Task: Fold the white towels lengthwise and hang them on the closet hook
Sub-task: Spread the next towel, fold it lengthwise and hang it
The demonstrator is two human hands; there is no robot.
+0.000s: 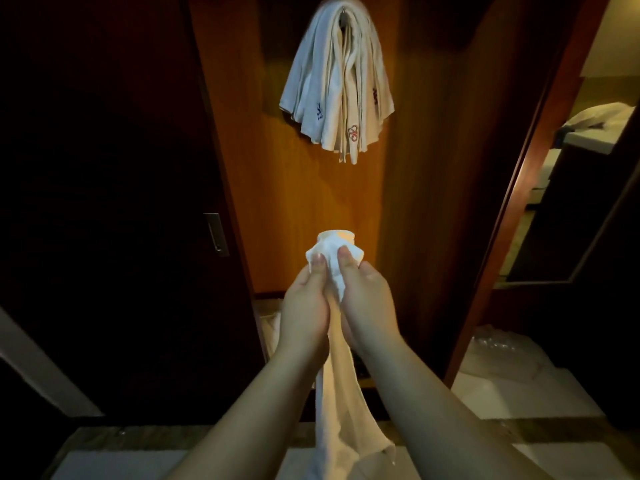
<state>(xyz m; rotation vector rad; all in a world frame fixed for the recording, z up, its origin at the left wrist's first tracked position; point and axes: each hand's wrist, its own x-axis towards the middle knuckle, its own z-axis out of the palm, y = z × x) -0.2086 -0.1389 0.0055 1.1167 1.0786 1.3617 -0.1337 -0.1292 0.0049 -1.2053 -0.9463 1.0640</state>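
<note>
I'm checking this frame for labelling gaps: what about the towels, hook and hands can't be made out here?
Head view only:
- Closet hook: almost wholly covered by the hung towels.
- Held towel: lower end cut off by the bottom edge.
- Left hand and right hand: fingers hidden behind the towel's bunched top.

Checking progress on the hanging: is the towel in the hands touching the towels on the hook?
Apart. The head view shows bare wood between the held towel and the hung towels.
</note>
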